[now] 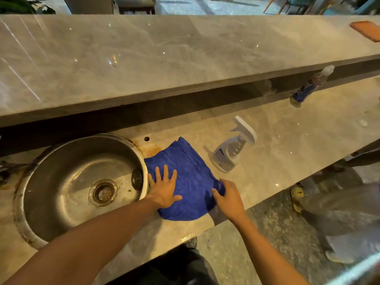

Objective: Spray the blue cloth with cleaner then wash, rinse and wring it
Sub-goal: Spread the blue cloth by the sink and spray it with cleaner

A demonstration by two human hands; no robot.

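Observation:
The blue cloth (185, 171) lies spread flat on the marble counter, just right of the round steel sink (61, 161). My left hand (164, 187) rests flat on the cloth's left part, fingers spread. My right hand (228, 197) pinches the cloth's right edge near its corner. A white spray bottle of cleaner (232, 149) stands on the counter just right of the cloth, nozzle pointing away from me. The sink holds no water; its drain (102, 192) is open.
A second bottle with a blue label (308, 87) stands farther right under the raised marble ledge (144, 58). An orange cloth (368, 30) lies on that ledge at the far right. Beyond the counter's front edge, to the right, is floor with someone's feet (297, 197).

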